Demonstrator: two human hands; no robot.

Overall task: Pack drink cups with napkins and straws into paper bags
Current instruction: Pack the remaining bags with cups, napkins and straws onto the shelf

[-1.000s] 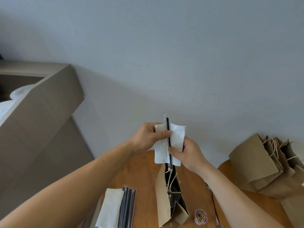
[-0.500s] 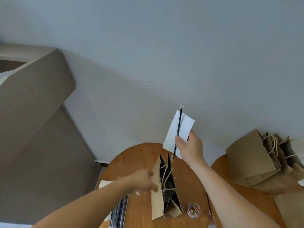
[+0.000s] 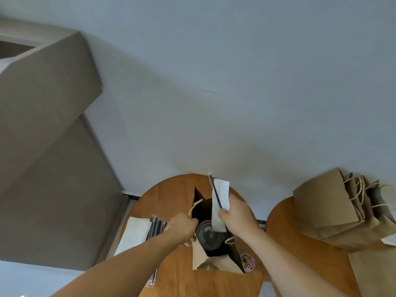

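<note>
- OK, far left on the bench (image 3: 169,195): one pile of spare napkins (image 3: 132,234), with one bundle of spare straws (image 3: 157,225) just beside it. Straws are packed too tight to count.
- left grip (image 3: 182,229): fingers curled at the left rim of the paper bag (image 3: 216,264). Looks like it's holding the mouth open.
- One bag stands open with one lidded cup (image 3: 209,234) inside, at the near end of the mouth. There's dark free space beyond the cup.
- One straw (image 3: 215,190) lies on one napkin (image 3: 224,194), held together over the bag mouth. Long axis is near upright, top tipped away and a bit left, lower end aimed into the bag. The napkin's lower edge is at the cup lid.
- right grip (image 3: 237,217): thumb clamps straw onto napkin, so it's closed on both. This is the nearer hand, with the mouth just below and left of it. My read: push straight down along the straw's axis, beside the cup.
- One tub of paper clips (image 3: 247,262) sits just beside the bag's right side.
- second bench (image 3: 321,264): one heap of spare bags (image 3: 321,206), several in it, exact count unclear.
</note>
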